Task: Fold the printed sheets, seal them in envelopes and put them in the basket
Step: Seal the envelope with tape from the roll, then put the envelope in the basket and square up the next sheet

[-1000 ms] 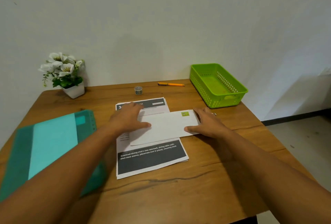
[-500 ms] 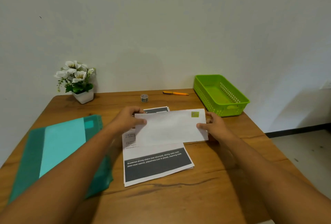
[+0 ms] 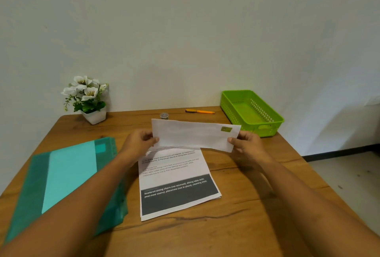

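Note:
A white envelope (image 3: 193,134) with a green stamp at its upper right hangs above the table. My left hand (image 3: 138,143) pinches its left end and my right hand (image 3: 247,145) pinches its right end. Below it a stack of printed sheets (image 3: 174,182) with a dark band of white text lies flat on the wooden table (image 3: 257,205). The green plastic basket (image 3: 250,112) stands at the back right corner, with nothing visible inside.
A teal plastic folder (image 3: 67,176) lies at the left. At the back edge are a white flower pot (image 3: 90,100), a small round metal thing (image 3: 164,115) and an orange pen (image 3: 200,111). The wall rises right behind the table.
The envelope has been lifted off the printed sheets and raised toward the back of the table, held at both ends. More of the top sheet's text now shows.

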A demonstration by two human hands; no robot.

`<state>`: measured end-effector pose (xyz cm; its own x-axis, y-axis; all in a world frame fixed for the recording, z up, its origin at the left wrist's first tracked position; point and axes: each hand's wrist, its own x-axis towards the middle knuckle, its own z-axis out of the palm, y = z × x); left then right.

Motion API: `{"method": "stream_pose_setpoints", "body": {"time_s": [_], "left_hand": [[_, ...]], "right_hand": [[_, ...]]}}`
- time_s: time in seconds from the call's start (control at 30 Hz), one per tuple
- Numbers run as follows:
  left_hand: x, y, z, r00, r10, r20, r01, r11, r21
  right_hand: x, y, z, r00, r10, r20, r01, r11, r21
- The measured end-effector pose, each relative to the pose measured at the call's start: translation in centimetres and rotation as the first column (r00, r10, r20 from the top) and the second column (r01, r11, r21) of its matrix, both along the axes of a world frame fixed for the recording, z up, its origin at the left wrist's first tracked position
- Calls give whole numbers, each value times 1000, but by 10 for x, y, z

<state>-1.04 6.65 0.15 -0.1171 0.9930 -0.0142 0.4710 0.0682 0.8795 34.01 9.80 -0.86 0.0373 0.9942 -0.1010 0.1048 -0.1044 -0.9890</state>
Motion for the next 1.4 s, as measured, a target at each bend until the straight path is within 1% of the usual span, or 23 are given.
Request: {"method": "stream_pose_setpoints", "body": {"time_s": [0.1, 0.13, 0.23, 0.3, 0.43, 0.53, 0.6, 0.63, 0.7, 0.77, 0.83, 0.9, 1.03, 1.13, 1.27, 1.4], "left_hand": [[12, 17, 27, 997, -48, 67, 44, 996, 72], [19, 24, 37, 996, -58, 67, 51, 994, 101], [44, 47, 65, 999, -33, -18, 36, 978, 205], [69, 67, 80, 995, -13, -99, 39, 962, 271], [117, 106, 100, 976, -22, -216, 100, 928, 360], [153, 130, 104, 955, -47, -292, 141, 939, 312], [177, 140, 99, 913, -117, -391, 222, 946, 235], [190, 141, 94, 879, -173, -445, 288, 935, 206], [214, 139, 81, 778, -313, -544, 458, 876, 150], [235, 130, 67, 635, -416, -651, 594, 801, 67], [250, 122, 54, 522, -462, -717, 658, 753, -5], [258, 116, 44, 472, -478, -740, 682, 730, -37], [260, 112, 30, 456, -495, -740, 683, 727, -65], [256, 112, 22, 462, -481, -745, 671, 739, -61], [252, 111, 18, 468, -475, -745, 675, 736, -46], [247, 105, 18, 480, -479, -735, 687, 726, -24]], "right_hand": [[17, 0, 18, 1000, 7, -3, -7, 999, 47], [24, 0, 23, 1000, 1, -9, 0, 999, 50], [44, -3, 36, 998, -46, -44, 48, 998, 48], [62, -5, 42, 989, -116, -97, 120, 992, 37], [95, -11, 47, 955, -226, -191, 228, 974, -8], [117, -9, 48, 911, -320, -258, 322, 946, -39], [126, -4, 47, 864, -384, -325, 380, 922, -78], [128, -1, 47, 840, -411, -355, 403, 910, -101], [126, 8, 45, 797, -460, -391, 441, 886, -145], [120, 19, 41, 764, -501, -407, 470, 864, -181], [111, 28, 38, 735, -537, -414, 495, 842, -215], [101, 37, 36, 710, -560, -426, 513, 827, -233], [83, 51, 29, 681, -596, -426, 549, 800, -241], [76, 58, 21, 722, -598, -349, 555, 801, -224], [74, 58, 11, 783, -587, -205, 554, 808, -199], [73, 54, 12, 811, -562, -163, 541, 826, -157]]}}
